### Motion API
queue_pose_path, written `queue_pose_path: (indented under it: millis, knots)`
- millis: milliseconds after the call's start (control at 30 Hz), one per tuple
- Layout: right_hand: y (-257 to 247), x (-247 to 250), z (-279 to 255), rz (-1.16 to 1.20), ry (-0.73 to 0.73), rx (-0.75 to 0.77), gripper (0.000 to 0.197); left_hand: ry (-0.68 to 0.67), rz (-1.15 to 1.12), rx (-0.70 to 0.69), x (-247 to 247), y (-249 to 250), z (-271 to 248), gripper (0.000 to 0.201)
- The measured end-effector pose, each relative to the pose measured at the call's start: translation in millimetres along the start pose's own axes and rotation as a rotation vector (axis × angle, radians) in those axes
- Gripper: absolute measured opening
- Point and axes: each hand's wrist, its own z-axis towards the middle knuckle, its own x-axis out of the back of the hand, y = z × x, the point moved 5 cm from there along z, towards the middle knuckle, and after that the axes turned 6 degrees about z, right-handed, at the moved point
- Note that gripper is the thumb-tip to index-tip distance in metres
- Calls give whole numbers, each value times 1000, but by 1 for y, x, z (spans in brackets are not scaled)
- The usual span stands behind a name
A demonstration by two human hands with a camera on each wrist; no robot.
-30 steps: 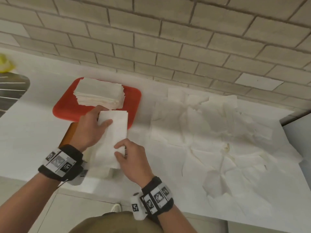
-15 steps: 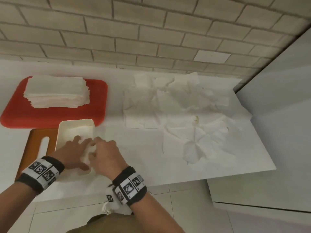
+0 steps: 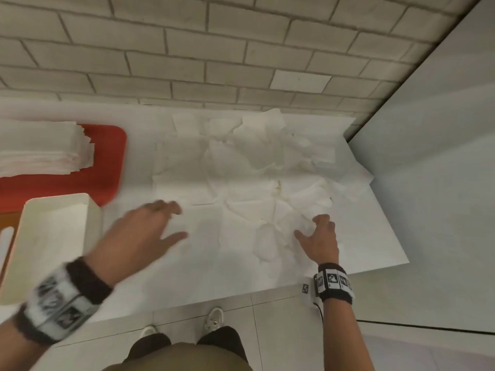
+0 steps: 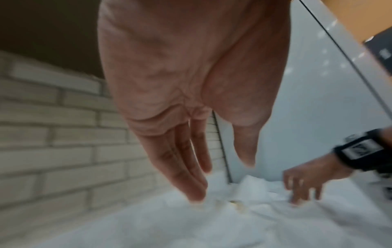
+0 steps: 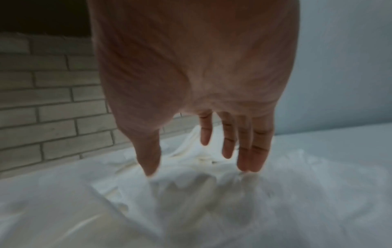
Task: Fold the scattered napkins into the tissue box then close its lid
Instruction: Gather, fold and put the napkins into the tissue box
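Nothing readable from where I'm sitting. The only markings are the black-and-white square tags on the left wristband (image 3: 57, 303) and right wristband (image 3: 333, 281), and those are patterns, not letters or numbers. A small tag below the right one is too tiny to read.

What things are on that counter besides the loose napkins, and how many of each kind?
Red tray: 1
Stack of folded napkins: 1
Cream tissue box: 1
Wooden lid: 1
Total: 4. The scattered napkins overlap too much to count.
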Motion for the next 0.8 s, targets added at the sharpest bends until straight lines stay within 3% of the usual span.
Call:
queue_pose_path:
  millis: [100,200,267,333,400,500,600,700,800]
  knots:
    - [16,-17,25,-39,-50,-115,86,-123,-126,-91,-65,93,39,67]
    - [20,-33,46,-103,-123,-36,56,-314,-151,-89,-143,159,70,88]
    - [19,-31,54,-9,-140,-8,37,-345,-85,-110,-177,178,86,79]
    - [15,-17,56,102,-111,-2,32,-310,-53,-98,-190,181,100,50]
    - [10,6,57,174,-58,30,28,-231,-155,-87,-185,173,111,26]
    - [-7,43,54,225,4,107,24,-108,-445,-47,-146,149,122,15]
    - [-31,68,48,217,14,217,20,-54,-646,32,-99,116,129,28]
    - [-53,67,44,473,-40,281,16,-8,-795,146,-67,88,138,44]
    - [-63,42,42,709,-141,309,35,12,-876,262,-70,61,144,40]
